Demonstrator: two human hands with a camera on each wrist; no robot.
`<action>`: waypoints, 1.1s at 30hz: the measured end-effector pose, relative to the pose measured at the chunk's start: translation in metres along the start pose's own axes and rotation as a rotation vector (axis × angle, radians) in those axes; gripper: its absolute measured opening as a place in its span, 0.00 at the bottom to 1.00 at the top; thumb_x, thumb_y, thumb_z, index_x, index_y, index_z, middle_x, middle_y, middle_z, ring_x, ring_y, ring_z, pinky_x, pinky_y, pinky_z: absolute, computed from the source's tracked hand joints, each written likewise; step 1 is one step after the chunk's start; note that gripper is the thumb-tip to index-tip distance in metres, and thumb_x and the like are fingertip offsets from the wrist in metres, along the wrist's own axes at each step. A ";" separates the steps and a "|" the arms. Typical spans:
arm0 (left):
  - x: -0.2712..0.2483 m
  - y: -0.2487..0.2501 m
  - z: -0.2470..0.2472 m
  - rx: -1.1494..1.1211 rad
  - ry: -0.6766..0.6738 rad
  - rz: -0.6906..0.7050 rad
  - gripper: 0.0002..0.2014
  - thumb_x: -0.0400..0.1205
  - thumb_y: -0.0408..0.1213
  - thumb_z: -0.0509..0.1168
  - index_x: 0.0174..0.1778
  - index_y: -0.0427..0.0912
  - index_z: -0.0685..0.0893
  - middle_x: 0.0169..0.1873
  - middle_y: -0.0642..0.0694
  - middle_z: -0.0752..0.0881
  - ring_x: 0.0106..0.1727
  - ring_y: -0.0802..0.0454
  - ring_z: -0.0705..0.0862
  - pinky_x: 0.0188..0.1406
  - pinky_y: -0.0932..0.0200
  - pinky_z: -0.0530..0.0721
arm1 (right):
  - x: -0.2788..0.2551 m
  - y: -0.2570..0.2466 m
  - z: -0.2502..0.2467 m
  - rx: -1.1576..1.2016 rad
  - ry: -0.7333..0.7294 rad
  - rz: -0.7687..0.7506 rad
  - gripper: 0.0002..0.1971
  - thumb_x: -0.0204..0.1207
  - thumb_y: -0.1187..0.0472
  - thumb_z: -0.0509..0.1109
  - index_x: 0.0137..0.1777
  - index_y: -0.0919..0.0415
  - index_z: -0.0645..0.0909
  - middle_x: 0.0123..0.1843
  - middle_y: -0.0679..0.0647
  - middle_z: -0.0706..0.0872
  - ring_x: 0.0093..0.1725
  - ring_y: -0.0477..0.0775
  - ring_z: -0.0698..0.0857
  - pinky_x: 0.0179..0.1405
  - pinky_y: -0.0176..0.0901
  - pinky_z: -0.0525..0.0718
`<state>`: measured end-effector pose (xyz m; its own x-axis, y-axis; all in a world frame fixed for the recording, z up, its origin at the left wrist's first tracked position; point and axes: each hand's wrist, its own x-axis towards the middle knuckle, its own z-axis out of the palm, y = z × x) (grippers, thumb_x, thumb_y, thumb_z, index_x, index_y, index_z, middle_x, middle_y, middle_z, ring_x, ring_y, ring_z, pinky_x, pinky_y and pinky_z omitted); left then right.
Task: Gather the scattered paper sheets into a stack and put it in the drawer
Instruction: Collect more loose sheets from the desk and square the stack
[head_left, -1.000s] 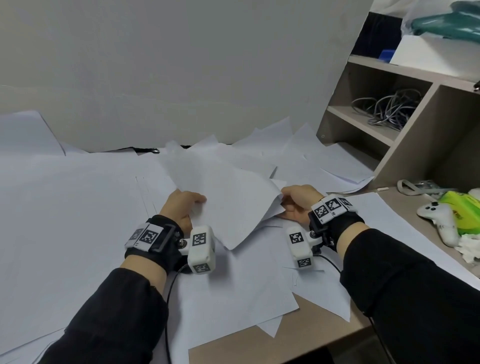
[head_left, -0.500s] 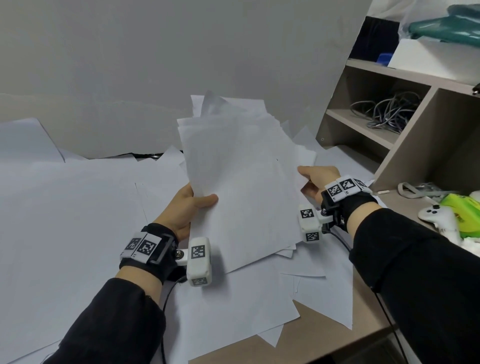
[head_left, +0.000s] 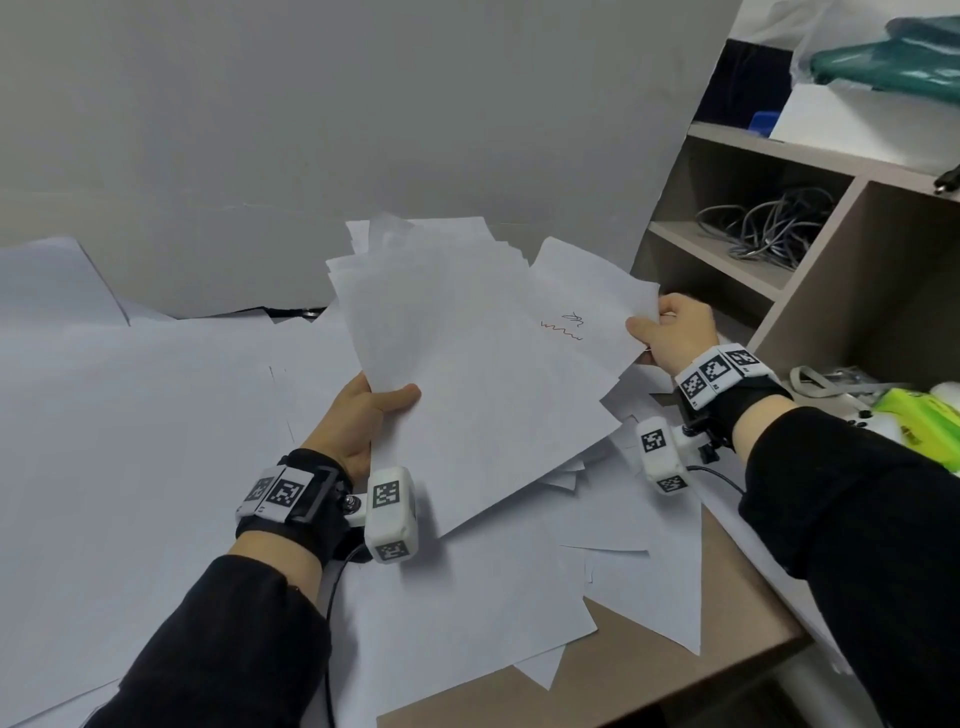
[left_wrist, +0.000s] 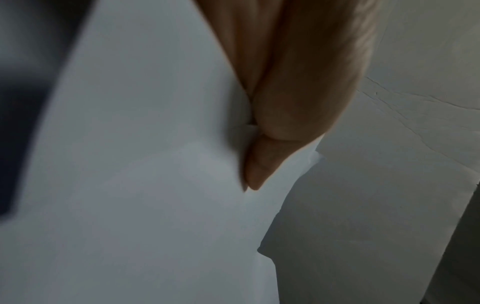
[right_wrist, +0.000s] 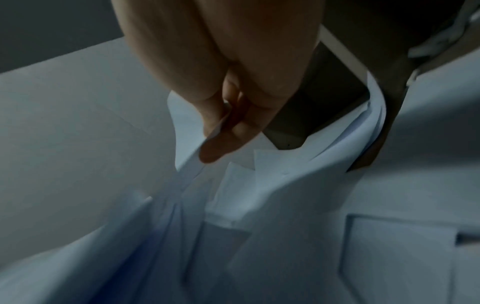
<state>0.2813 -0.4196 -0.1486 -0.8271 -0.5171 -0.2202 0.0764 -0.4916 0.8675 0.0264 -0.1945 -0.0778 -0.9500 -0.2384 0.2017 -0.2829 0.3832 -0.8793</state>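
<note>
A loose bundle of white paper sheets (head_left: 467, 374) is lifted off the desk, tilted up toward the wall. My left hand (head_left: 371, 415) pinches its near left corner, thumb on top; the left wrist view shows the thumb (left_wrist: 262, 162) pressed on the paper (left_wrist: 130, 185). My right hand (head_left: 670, 332) pinches the right edge, on a sheet with a small red and black scribble (head_left: 563, 327). In the right wrist view, fingers (right_wrist: 223, 142) grip several fanned sheet edges (right_wrist: 259, 185). More sheets (head_left: 493, 587) lie scattered on the desk. No drawer is in view.
Large white sheets (head_left: 130, 441) cover the desk's left side. A wooden shelf unit (head_left: 831, 270) with grey cables (head_left: 763, 228) stands at right. A white game controller and green packet (head_left: 919, 421) lie beside my right forearm. The desk's front edge (head_left: 675, 675) is near.
Both hands have lifted the bundle off the desk and tilted it up. The right hand has moved right and up, now holding the scribbled sheet's edge.
</note>
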 end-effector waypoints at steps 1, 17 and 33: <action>0.000 0.000 0.000 -0.002 -0.002 -0.002 0.18 0.85 0.21 0.63 0.71 0.36 0.80 0.54 0.34 0.91 0.46 0.38 0.93 0.37 0.46 0.91 | 0.001 0.000 -0.006 -0.025 -0.016 -0.005 0.07 0.75 0.69 0.74 0.47 0.60 0.79 0.49 0.63 0.88 0.47 0.63 0.89 0.45 0.58 0.91; -0.005 -0.004 0.009 0.076 -0.128 -0.046 0.14 0.85 0.21 0.63 0.65 0.34 0.83 0.51 0.34 0.92 0.47 0.38 0.93 0.40 0.47 0.92 | -0.001 -0.022 0.018 0.036 -0.190 -0.051 0.05 0.77 0.68 0.74 0.49 0.62 0.79 0.49 0.63 0.89 0.44 0.59 0.88 0.47 0.53 0.89; 0.005 -0.007 0.022 0.111 0.050 0.023 0.22 0.81 0.14 0.59 0.65 0.39 0.81 0.57 0.33 0.89 0.52 0.33 0.89 0.51 0.40 0.89 | -0.002 -0.005 0.056 -0.134 0.111 0.249 0.27 0.79 0.66 0.64 0.78 0.65 0.65 0.77 0.65 0.70 0.73 0.66 0.74 0.68 0.48 0.73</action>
<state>0.2639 -0.4031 -0.1460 -0.7972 -0.5625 -0.2194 0.0302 -0.4002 0.9159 0.0369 -0.2456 -0.0978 -0.9989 -0.0261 0.0393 -0.0472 0.5341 -0.8441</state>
